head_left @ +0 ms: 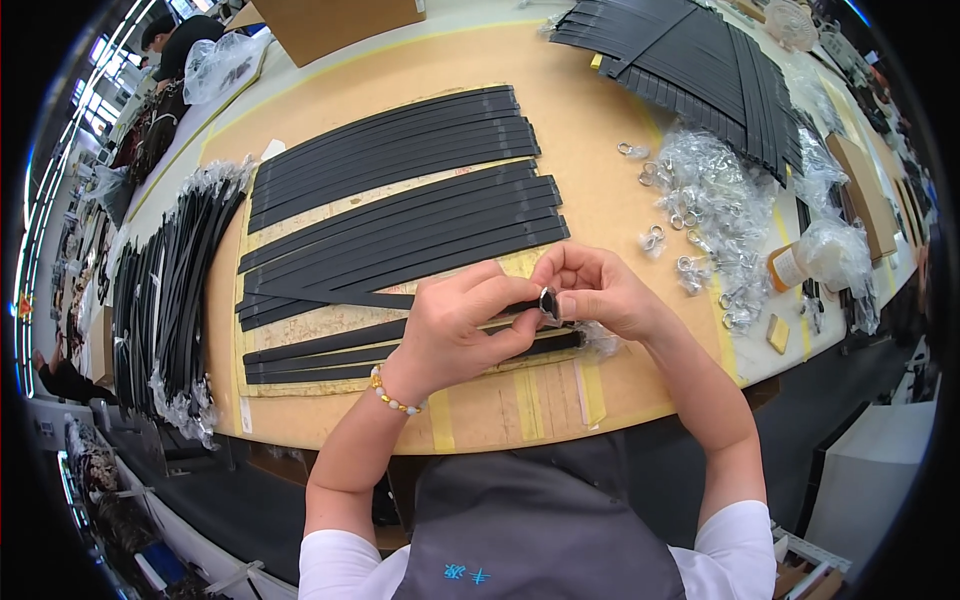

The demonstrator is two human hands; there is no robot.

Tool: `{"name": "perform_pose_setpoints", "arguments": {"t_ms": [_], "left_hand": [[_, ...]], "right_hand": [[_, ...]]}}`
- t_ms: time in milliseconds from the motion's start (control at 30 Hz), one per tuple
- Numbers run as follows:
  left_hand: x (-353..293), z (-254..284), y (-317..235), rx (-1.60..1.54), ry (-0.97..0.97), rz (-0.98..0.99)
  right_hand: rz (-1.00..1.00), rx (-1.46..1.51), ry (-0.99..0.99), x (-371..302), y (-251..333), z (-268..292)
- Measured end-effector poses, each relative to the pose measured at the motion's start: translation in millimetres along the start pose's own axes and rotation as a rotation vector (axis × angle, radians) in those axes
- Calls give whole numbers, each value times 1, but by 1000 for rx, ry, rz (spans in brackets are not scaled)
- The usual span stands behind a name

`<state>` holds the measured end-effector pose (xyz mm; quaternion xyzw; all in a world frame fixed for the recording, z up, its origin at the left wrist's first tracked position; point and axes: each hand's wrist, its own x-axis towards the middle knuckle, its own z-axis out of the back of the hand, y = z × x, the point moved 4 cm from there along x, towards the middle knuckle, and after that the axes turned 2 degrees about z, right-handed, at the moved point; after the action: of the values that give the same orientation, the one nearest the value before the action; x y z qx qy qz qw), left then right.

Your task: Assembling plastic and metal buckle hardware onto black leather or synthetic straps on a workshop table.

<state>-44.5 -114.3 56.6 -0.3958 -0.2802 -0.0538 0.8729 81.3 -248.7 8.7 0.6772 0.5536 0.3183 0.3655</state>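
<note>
Both hands meet over the front part of the table, fingertips nearly touching. Between the thumb and index finger of my left hand is the end of a black strap, which trails off to the left over other straps. A small silver metal buckle sits at that end, its exact shape partly covered by fingers. My right hand is closed on the buckle from the other side. Under the hands, flat black straps lie side by side in groups on a yellowish board.
Plastic-wrapped metal buckles are heaped to the right. Beyond them rises a stack of black straps. A bundle of wrapped straps lies left. A cardboard box stands at the back; a person bends over work at far left.
</note>
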Motion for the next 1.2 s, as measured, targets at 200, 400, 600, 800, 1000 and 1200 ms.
{"name": "perform_pose_setpoints", "arguments": {"t_ms": [200,400,600,800,1000,1200], "left_hand": [[-5,-12,3,209,113,-50],[1,-11,8,-19,38,111],[1,-7,14,-88,207,234],[-1,-10,19,-129,206,253],[-2,-11,21,-98,169,217],[-3,-13,22,-97,169,204]], "right_hand": [[-6,-532,-197,-6,-3,-9],[-65,-400,-241,-5,-11,5],[-133,-302,-181,-4,-8,4],[-148,-300,-163,-5,-9,4],[-128,-338,-182,-4,-10,4],[-118,-371,-193,-4,-11,4]]}}
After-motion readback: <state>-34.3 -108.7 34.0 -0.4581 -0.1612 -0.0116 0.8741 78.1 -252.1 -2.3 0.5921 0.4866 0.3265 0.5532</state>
